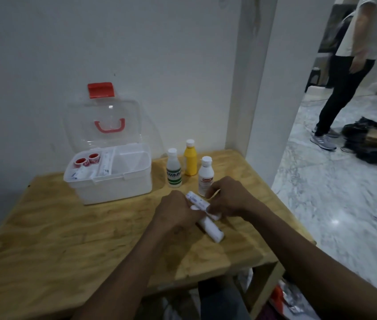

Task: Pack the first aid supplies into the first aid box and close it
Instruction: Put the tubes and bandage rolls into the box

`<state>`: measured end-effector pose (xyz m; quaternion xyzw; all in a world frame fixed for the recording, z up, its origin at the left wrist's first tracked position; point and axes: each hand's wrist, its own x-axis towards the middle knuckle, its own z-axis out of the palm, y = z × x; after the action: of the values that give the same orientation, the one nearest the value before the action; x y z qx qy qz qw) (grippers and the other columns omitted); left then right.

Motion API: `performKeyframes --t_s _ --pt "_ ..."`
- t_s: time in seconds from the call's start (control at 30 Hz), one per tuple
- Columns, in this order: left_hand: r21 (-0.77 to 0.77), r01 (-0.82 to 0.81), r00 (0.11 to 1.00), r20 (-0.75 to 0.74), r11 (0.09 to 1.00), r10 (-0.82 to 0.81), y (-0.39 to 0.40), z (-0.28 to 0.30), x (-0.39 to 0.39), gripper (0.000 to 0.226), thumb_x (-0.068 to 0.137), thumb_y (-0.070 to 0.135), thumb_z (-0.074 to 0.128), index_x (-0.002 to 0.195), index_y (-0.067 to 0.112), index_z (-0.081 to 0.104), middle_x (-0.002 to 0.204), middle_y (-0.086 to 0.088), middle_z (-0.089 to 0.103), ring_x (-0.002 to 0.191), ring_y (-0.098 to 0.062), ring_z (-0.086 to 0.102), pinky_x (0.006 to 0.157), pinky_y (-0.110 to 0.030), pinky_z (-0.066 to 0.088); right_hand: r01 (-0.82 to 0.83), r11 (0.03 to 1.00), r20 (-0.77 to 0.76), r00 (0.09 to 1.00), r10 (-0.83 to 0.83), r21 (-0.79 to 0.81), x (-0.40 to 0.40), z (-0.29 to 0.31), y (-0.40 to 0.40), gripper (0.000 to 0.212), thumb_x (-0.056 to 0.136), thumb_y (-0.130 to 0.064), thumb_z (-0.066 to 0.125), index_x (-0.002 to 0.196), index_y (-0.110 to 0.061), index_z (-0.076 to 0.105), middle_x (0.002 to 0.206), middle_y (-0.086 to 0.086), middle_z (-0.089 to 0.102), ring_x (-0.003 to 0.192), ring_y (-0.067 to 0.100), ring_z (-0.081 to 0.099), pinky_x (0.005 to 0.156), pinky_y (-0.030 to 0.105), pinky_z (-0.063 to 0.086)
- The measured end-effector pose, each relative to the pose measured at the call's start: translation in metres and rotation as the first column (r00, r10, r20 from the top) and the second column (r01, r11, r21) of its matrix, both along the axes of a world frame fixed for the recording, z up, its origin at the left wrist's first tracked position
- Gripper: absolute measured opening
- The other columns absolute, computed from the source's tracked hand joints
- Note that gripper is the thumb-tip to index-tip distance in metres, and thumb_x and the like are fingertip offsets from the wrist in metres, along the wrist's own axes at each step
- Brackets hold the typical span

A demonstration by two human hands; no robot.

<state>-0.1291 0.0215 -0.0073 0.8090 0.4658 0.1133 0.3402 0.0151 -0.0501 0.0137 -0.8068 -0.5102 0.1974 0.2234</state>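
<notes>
The white first aid box (113,188) stands open on the wooden table (67,227), its clear lid (104,125) leaning against the wall. Its tray holds two red tape rolls (87,160) and white packets (104,165). Right of the box stand a clear bottle with a green label (173,168), a yellow bottle (190,158) and a white bottle (206,176). My left hand (173,211) and my right hand (229,197) meet over white wrapped bandage rolls. One roll (197,200) is gripped between both hands; another (212,230) lies on the table beneath them.
The wall runs behind the table and a pillar (263,88) rises at its right rear corner. Another person (344,77) stands on the marble floor to the right, near dark bags (372,139). The table's right edge drops off close to my right arm.
</notes>
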Motion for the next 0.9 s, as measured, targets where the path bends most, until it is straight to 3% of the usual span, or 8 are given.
performKeyframes --t_s 0.1,0.27,0.37,0.53,0.6,0.7,0.77,0.9 --pt "-0.055 -0.021 1.000 -0.009 0.998 0.020 -0.003 0.005 0.003 0.033 0.069 0.037 0.074 0.087 0.009 0.071 0.077 -0.011 0.073 0.070 -0.026 0.073 0.060 -0.047 0.061 -0.020 0.999 0.083 0.996 0.024 -0.045 0.007 0.001 -0.002 0.037 0.069 -0.010 0.074 0.105 -0.015 0.072 0.110 0.005 0.069 0.089 0.017 0.063 0.065 0.023 0.045" --pt "-0.104 -0.050 0.997 -0.057 0.993 0.045 -0.011 0.003 0.014 0.043 0.063 0.048 0.078 0.085 0.014 0.067 0.073 -0.007 0.072 0.056 -0.022 0.071 0.050 -0.038 0.061 -0.045 0.998 0.159 0.986 0.050 -0.031 0.009 -0.001 -0.003 0.034 0.077 -0.023 0.075 0.109 -0.013 0.070 0.116 0.006 0.064 0.100 0.021 0.062 0.071 0.026 0.045" --pt "-0.094 -0.077 0.994 -0.083 0.993 0.069 -0.011 0.006 0.017 0.043 0.059 0.040 0.075 0.091 0.014 0.064 0.083 -0.008 0.070 0.061 -0.025 0.071 0.050 -0.044 0.061 -0.049 0.997 0.141 0.989 0.056 -0.051 0.010 0.002 -0.006 0.036 0.081 -0.029 0.071 0.112 -0.011 0.070 0.117 0.008 0.065 0.102 0.024 0.062 0.074 0.028 0.047" --pt "-0.014 -0.084 0.996 0.020 0.996 0.085 -0.010 0.006 0.001 0.031 0.067 0.034 0.071 0.093 0.022 0.058 0.089 -0.002 0.066 0.077 -0.023 0.068 0.068 -0.045 0.062 -0.115 0.993 -0.103 0.988 0.114 -0.004 0.008 0.012 -0.019 0.031 0.084 -0.017 0.066 0.112 -0.007 0.073 0.095 0.008 0.070 0.079 0.015 0.062 0.069 0.029 0.050" --pt "0.010 -0.087 0.992 0.090 0.996 0.086 -0.009 0.009 -0.014 0.032 0.068 0.034 0.072 0.096 0.026 0.058 0.093 -0.002 0.067 0.082 -0.022 0.067 0.072 -0.044 0.060 -0.135 0.989 -0.218 0.965 0.146 0.065 0.003 0.011 -0.020 0.029 0.082 -0.009 0.066 0.111 -0.005 0.071 0.101 0.016 0.069 0.079 0.014 0.058 0.069 0.030 0.049" --pt "0.016 -0.138 0.963 0.234 0.990 0.131 -0.004 0.023 -0.040 0.032 0.071 0.027 0.074 0.100 0.028 0.059 0.090 -0.003 0.070 0.080 -0.019 0.069 0.068 -0.044 0.061 -0.116 0.976 -0.461 0.867 0.189 0.182 -0.014 0.015 -0.013 0.035 0.085 -0.003 0.066 0.120 -0.008 0.062 0.106 0.018 0.067 0.087 0.021 0.062 0.078 0.041 0.056" --pt "0.027 -0.184 0.923 0.348 0.982 0.164 0.000 0.035 -0.059 0.032 0.073 0.019 0.074 0.101 0.028 0.060 0.089 0.000 0.069 0.079 -0.019 0.069 0.068 -0.047 0.062 -0.107 0.957 -0.575 0.779 0.249 0.268 -0.031 0.022 -0.003 0.052 0.087 0.001 0.064 0.134 -0.016 0.049 0.098 0.015 0.066 0.081 0.022 0.062 0.071 0.040 0.055" --pt "0.148 -0.282 0.855 0.487 0.948 0.179 0.020 0.065 -0.092 0.045 0.077 0.011 0.073 0.117 0.027 0.057 0.099 0.004 0.066 0.087 -0.017 0.069 0.073 -0.047 0.062 -0.097 0.888 -0.508 0.790 0.343 0.450 -0.063 0.043 0.028 0.082 0.085 0.004 0.063 0.146 -0.039 0.030 0.098 0.011 0.062 0.073 0.017 0.062 0.065 0.029 0.058"
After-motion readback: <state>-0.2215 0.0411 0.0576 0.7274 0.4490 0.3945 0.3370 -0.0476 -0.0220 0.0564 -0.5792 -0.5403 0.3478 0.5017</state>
